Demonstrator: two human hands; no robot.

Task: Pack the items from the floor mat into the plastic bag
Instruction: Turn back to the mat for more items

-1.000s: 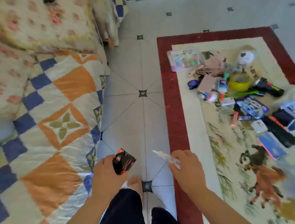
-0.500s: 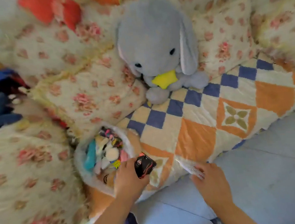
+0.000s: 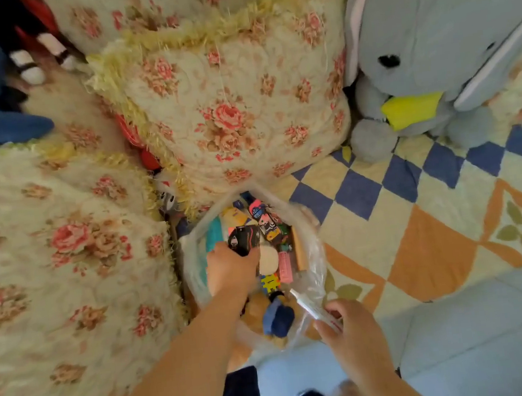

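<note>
My left hand (image 3: 228, 268) grips a box (image 3: 245, 238) over the bag (image 3: 312, 250); right hand (image 3: 352, 327) pinches a tube (image 3: 314, 309) that may miss the slack rim.

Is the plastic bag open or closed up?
Open. The bag gapes wide at the top, so you can see inside, and the left hand holds a black box at its mouth.

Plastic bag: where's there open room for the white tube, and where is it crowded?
The plastic bag mouth is crowded: left hand with the black box fills its left side, a blue-capped plush the near edge, small items the middle. Free: the quilt between bag and grey rabbit, and floor tiles beside the right hand holding the white tube.
</note>
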